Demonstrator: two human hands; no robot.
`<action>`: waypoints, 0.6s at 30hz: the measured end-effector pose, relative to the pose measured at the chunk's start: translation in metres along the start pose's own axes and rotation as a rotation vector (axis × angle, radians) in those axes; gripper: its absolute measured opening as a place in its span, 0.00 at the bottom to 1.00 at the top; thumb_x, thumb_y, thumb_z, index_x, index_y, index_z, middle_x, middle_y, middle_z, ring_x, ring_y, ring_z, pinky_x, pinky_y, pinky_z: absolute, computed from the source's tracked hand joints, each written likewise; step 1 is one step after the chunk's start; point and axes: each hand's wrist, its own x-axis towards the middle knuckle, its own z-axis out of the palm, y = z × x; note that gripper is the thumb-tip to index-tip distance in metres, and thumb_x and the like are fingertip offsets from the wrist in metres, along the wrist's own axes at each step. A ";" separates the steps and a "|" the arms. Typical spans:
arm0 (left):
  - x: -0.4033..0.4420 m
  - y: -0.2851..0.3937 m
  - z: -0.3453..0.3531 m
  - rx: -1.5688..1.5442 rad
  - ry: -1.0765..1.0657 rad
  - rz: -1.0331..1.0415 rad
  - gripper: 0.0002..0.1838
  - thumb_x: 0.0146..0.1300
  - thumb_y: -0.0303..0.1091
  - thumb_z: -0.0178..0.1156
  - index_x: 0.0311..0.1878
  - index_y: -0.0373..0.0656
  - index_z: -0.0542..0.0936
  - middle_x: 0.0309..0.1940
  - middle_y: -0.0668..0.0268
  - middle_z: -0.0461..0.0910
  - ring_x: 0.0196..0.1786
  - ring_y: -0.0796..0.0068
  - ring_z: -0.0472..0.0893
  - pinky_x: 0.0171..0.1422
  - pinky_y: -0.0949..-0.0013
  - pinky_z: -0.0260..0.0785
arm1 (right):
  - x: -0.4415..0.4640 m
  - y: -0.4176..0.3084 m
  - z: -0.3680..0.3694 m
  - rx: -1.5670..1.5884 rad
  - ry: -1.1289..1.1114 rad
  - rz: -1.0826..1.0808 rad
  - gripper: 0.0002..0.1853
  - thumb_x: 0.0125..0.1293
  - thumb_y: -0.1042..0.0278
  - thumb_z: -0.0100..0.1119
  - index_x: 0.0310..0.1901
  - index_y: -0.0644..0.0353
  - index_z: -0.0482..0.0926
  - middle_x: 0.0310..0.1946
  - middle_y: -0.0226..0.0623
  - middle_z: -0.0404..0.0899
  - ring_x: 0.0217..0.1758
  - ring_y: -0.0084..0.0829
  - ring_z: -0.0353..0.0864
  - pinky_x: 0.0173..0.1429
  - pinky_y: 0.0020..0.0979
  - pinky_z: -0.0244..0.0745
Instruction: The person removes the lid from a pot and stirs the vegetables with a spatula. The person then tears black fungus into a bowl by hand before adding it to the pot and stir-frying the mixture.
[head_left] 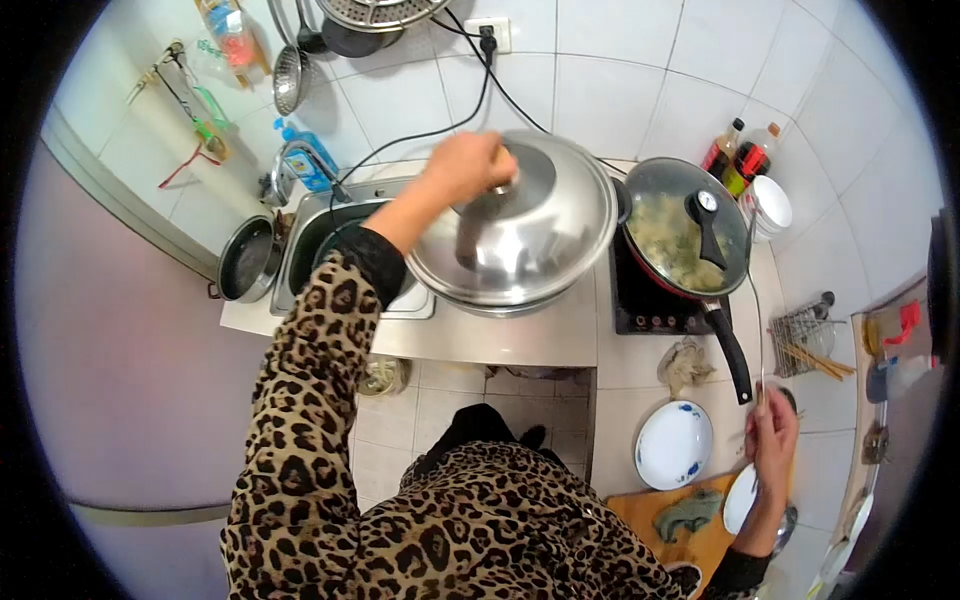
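My left hand (470, 165) is closed around the knob of a large domed steel lid (520, 245). Below the lid, the steel rim of a wide pot (510, 307) shows; I cannot tell whether lid and rim touch. My right hand (772, 435) holds a long thin metal utensil (761, 340) pointing away from me; its far end is too unclear to name. Left of that hand is the black handle (730, 355) of a frying pan. Its glass lid (660, 195) has a dial knob (707, 203), and pale and green food shows through it.
The pan stands on a black induction cooker (655, 310). A white plate (673, 445), a crumpled cloth (686, 365) and a wooden board (640, 515) lie nearer me. At left are a sink (300, 250) and a small pot (250, 258). Sauce bottles (752, 158) stand at the back right.
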 end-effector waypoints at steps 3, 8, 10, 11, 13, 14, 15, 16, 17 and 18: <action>0.012 -0.022 -0.037 -0.090 0.159 -0.062 0.23 0.52 0.52 0.56 0.36 0.39 0.80 0.30 0.52 0.81 0.35 0.53 0.81 0.41 0.58 0.73 | 0.017 -0.040 0.000 -0.116 0.025 -0.122 0.19 0.65 0.72 0.54 0.57 0.63 0.71 0.25 0.25 0.74 0.23 0.14 0.67 0.27 0.17 0.63; 0.016 -0.073 -0.124 0.007 0.444 -0.050 0.23 0.54 0.54 0.58 0.36 0.40 0.81 0.30 0.50 0.81 0.35 0.51 0.81 0.40 0.58 0.71 | 0.041 -0.132 0.033 -0.451 0.020 -0.353 0.19 0.63 0.74 0.56 0.56 0.62 0.72 0.28 0.33 0.78 0.28 0.25 0.74 0.37 0.25 0.70; 0.007 -0.086 -0.151 0.003 0.428 -0.063 0.23 0.55 0.53 0.58 0.36 0.38 0.80 0.29 0.50 0.80 0.33 0.52 0.80 0.38 0.60 0.71 | 0.050 -0.166 0.062 -0.889 -0.093 -0.665 0.18 0.58 0.76 0.57 0.52 0.61 0.72 0.30 0.45 0.80 0.30 0.39 0.78 0.38 0.32 0.73; -0.003 -0.090 -0.163 0.002 0.396 -0.091 0.23 0.55 0.53 0.58 0.36 0.37 0.79 0.28 0.50 0.80 0.33 0.52 0.80 0.38 0.61 0.70 | 0.056 -0.181 0.079 -0.895 -0.085 -0.666 0.18 0.58 0.76 0.57 0.52 0.61 0.72 0.30 0.45 0.80 0.30 0.39 0.78 0.38 0.32 0.73; -0.016 -0.111 -0.171 -0.005 0.408 -0.091 0.23 0.56 0.52 0.58 0.35 0.36 0.79 0.27 0.51 0.79 0.32 0.54 0.80 0.37 0.62 0.70 | 0.068 -0.205 0.115 -1.205 -0.251 -0.731 0.15 0.56 0.74 0.57 0.47 0.62 0.75 0.30 0.52 0.77 0.33 0.46 0.79 0.38 0.40 0.73; -0.023 -0.120 -0.174 -0.008 0.411 -0.096 0.23 0.56 0.51 0.58 0.35 0.35 0.79 0.26 0.51 0.79 0.31 0.55 0.79 0.36 0.63 0.69 | 0.073 -0.218 0.136 -1.339 -0.314 -0.641 0.13 0.54 0.75 0.57 0.44 0.63 0.76 0.29 0.51 0.78 0.35 0.48 0.79 0.39 0.42 0.73; -0.033 -0.129 -0.176 -0.014 0.414 -0.086 0.23 0.56 0.51 0.58 0.35 0.35 0.79 0.26 0.51 0.79 0.31 0.55 0.79 0.36 0.63 0.69 | 0.079 -0.230 0.155 -1.470 -0.375 -0.545 0.12 0.53 0.75 0.57 0.40 0.64 0.77 0.29 0.50 0.79 0.36 0.49 0.79 0.41 0.44 0.74; -0.041 -0.145 -0.177 -0.019 0.384 -0.107 0.23 0.56 0.50 0.58 0.34 0.35 0.78 0.25 0.51 0.79 0.29 0.56 0.79 0.36 0.64 0.69 | 0.094 -0.233 0.179 -1.555 -0.420 -0.576 0.09 0.52 0.75 0.57 0.37 0.65 0.79 0.28 0.49 0.79 0.36 0.48 0.80 0.40 0.43 0.74; -0.050 -0.154 -0.177 -0.022 0.349 -0.137 0.23 0.56 0.50 0.59 0.34 0.34 0.78 0.24 0.51 0.78 0.28 0.57 0.79 0.36 0.64 0.69 | 0.108 -0.234 0.197 -1.640 -0.478 -0.609 0.07 0.52 0.76 0.57 0.33 0.65 0.81 0.28 0.49 0.80 0.37 0.47 0.81 0.39 0.43 0.75; -0.057 -0.159 -0.179 -0.029 0.350 -0.129 0.23 0.56 0.50 0.59 0.34 0.34 0.78 0.24 0.51 0.78 0.28 0.57 0.79 0.36 0.64 0.69 | 0.109 -0.245 0.210 -1.644 -0.471 -0.601 0.07 0.52 0.76 0.57 0.33 0.65 0.81 0.28 0.49 0.80 0.37 0.47 0.81 0.39 0.43 0.75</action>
